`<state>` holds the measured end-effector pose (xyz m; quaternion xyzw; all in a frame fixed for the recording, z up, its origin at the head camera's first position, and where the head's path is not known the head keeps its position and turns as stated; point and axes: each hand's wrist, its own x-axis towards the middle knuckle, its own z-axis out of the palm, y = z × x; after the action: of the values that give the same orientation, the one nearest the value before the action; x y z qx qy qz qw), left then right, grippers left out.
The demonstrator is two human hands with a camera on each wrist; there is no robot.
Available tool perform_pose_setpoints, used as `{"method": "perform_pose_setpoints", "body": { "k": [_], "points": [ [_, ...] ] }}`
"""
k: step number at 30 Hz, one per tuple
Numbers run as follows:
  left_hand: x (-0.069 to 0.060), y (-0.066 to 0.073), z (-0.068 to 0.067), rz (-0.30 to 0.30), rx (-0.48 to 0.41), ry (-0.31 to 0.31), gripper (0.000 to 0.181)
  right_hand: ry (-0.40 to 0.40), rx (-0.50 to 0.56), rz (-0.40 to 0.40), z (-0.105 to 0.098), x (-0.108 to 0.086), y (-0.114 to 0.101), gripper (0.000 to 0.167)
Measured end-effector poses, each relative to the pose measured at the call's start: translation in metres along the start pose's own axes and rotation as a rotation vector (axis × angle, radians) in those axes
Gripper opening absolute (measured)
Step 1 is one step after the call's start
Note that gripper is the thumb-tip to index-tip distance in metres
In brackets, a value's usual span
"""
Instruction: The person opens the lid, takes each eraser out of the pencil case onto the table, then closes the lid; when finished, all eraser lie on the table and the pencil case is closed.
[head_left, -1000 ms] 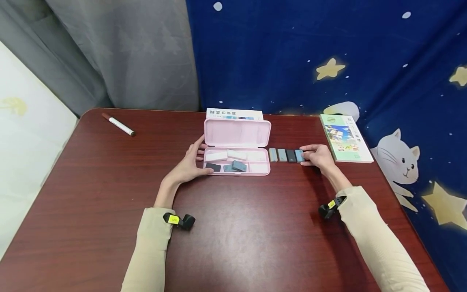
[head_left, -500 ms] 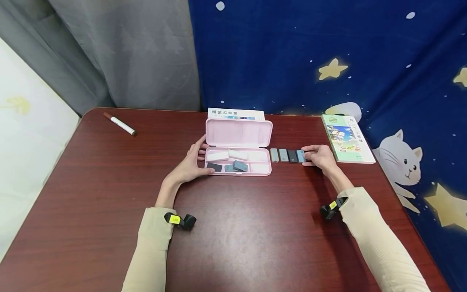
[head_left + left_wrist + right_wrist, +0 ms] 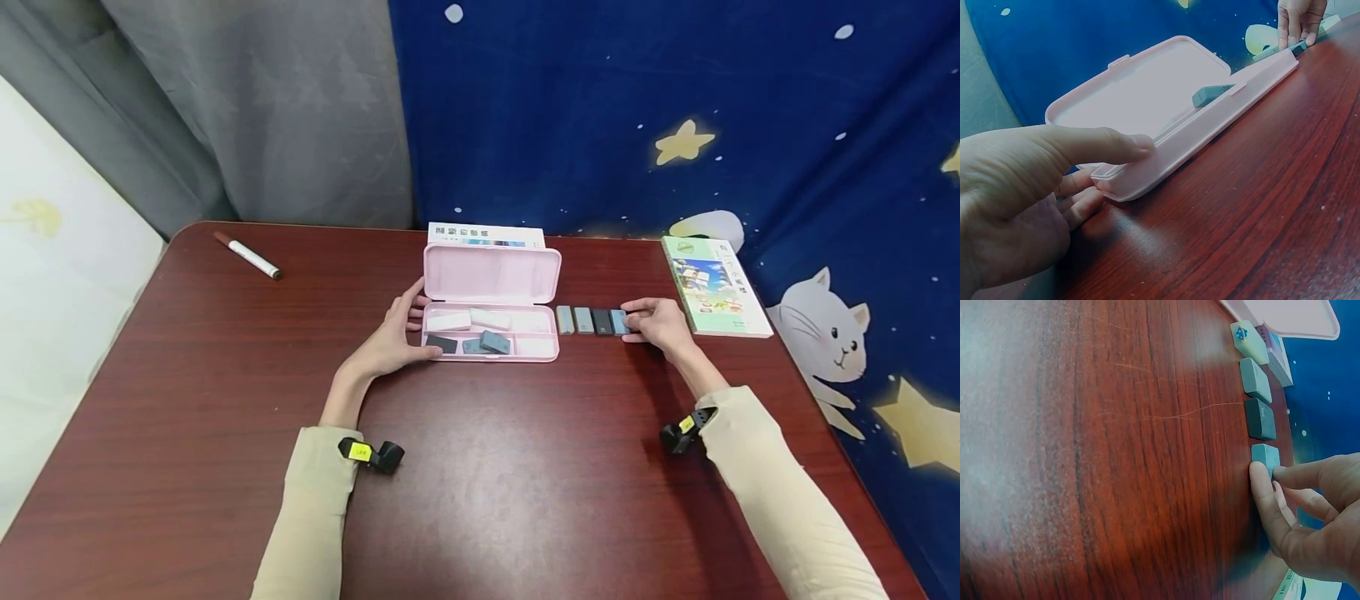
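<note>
My left hand holds the left end of an open pink pencil case, thumb over the front rim and fingers around the end. Two white erasers lie in its back compartment. In the front part are a dark eraser and two blue-grey erasers, one leaning on the other. Right of the case, my right hand pinches a light blue eraser at the end of a row. Beside it in the row stand a black eraser, a grey-green eraser and a pale eraser.
A white book or box is partly hidden behind the raised lid. Past my right hand lies a green-and-white book. A white marker with a brown cap lies at the back left of the brown table.
The head view shifts slightly. Both hands stay in place, the left at the case and the right on the light blue eraser.
</note>
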<state>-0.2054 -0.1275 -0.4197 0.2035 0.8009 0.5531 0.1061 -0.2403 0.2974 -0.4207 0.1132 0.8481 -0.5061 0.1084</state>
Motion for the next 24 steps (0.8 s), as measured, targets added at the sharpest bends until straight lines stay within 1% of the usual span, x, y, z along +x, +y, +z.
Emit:
{"method": "perform_pose_setpoints", "body": {
  "k": [7,12,17,20,24],
  "points": [
    [0.000,0.000,-0.001,0.000,-0.008,0.000,0.107,-0.005,-0.012,-0.043,-0.006,-0.004,-0.007,0.031],
    [0.001,0.002,-0.002,0.004,-0.008,-0.001,0.107,-0.019,-0.068,-0.084,-0.005,-0.009,-0.018,0.030],
    [0.001,0.001,-0.002,0.005,-0.010,-0.001,0.107,-0.032,-0.111,-0.123,0.009,-0.013,-0.030,0.028],
    [0.000,0.001,-0.001,0.005,-0.006,-0.004,0.106,-0.057,-0.109,-0.152,0.021,-0.015,-0.037,0.026],
    [0.000,0.000,0.000,0.007,0.004,-0.006,0.106,-0.110,-0.101,-0.191,0.040,-0.018,-0.050,0.025]
  ]
}}
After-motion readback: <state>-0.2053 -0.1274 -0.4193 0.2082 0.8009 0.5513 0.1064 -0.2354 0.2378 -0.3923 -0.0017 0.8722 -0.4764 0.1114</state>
